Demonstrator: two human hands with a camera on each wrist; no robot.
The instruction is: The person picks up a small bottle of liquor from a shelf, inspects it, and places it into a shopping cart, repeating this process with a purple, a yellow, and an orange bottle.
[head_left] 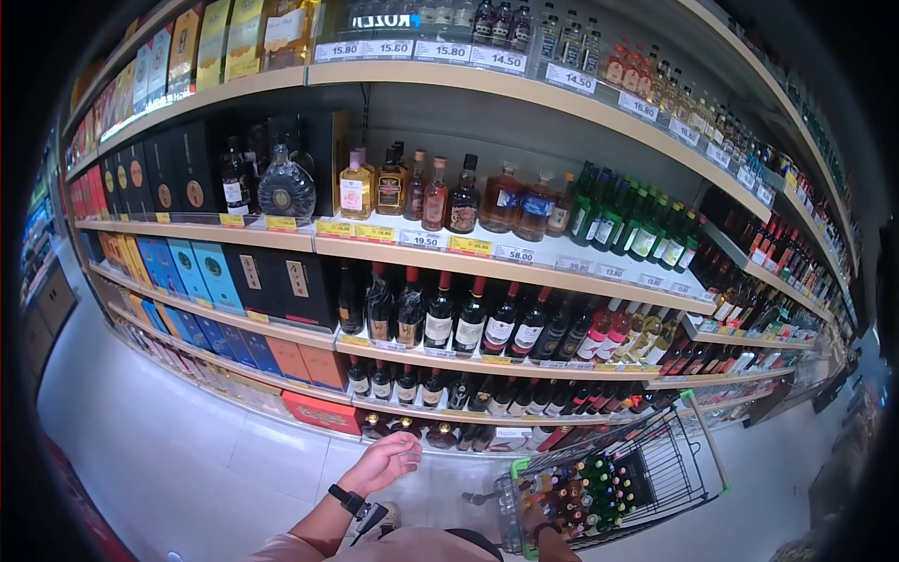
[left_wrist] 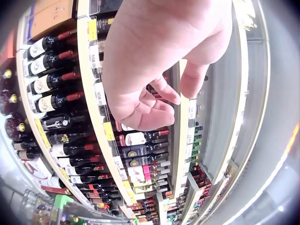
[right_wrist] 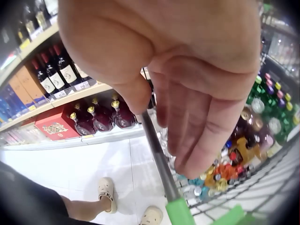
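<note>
My left hand (head_left: 386, 460) hangs in the air in front of the low wine shelves, fingers loosely curled and holding nothing. In the left wrist view the left hand (left_wrist: 168, 93) is empty, with rows of red-capped wine bottles (left_wrist: 56, 84) behind it. My right hand (head_left: 535, 520) grips the handle of a wire shopping cart (head_left: 698, 468). The right wrist view shows the right hand (right_wrist: 168, 117) curled round the grey handle bar (right_wrist: 158, 159), which has a green end. Several small bottles with coloured caps (head_left: 581, 489) fill the cart.
Curved shelves of spirits (head_left: 440, 201), wine (head_left: 468, 323) and boxed liquor (head_left: 206, 272) run across the front. Red gift boxes (head_left: 318, 412) and round bottles (right_wrist: 101, 119) sit on the bottom shelf. White tiled floor (head_left: 178, 450) opens to the left. My sandalled feet (right_wrist: 107, 192) stand behind the cart.
</note>
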